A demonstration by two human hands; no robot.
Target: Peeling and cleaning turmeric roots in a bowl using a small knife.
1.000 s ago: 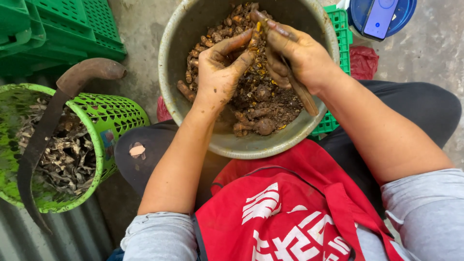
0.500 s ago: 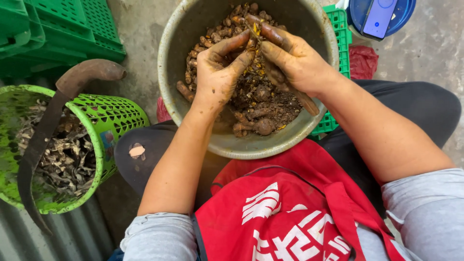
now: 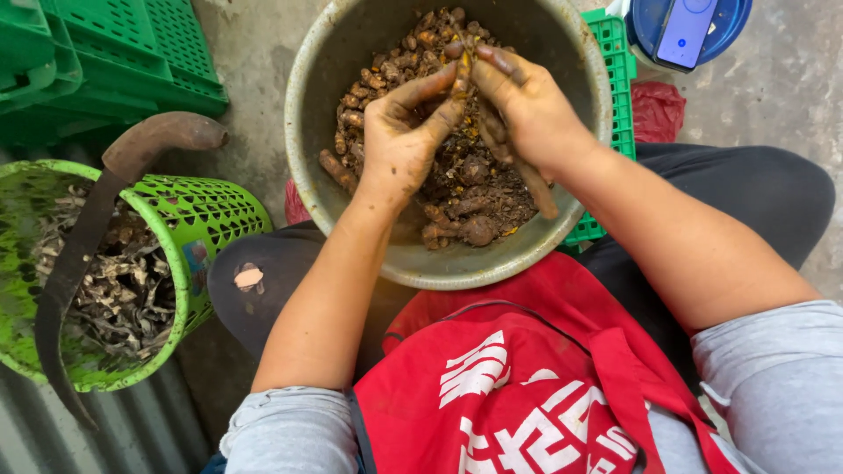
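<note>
At the left edge of the view stands a green mesh basket point(image 3: 198, 228) of dry peelings, with a curved sickle point(image 3: 83, 237) laid across its rim; well apart from it, the grey metal basin point(image 3: 303, 132) rests at the person's knees above the red apron point(image 3: 527, 386). The left hand point(image 3: 399, 140) hovers over the middle of the basin, wrist bent down, thumb and forefinger pinched together on a small orange-fleshed root piece point(image 3: 460, 77) held above the heap of muddy roots point(image 3: 465, 189). The right hand point(image 3: 525, 105) meets it from the far right rim, fingers closed around the handle of a knife point(image 3: 531, 180), whose end points back toward the near rim; its blade is hidden between the hands. Risks, as a judgement: both hands are coated in wet mud, so the root piece may slip and fall back into the heap. The left fingertips also lie touching the working edge, so a slip could cut them.
</note>
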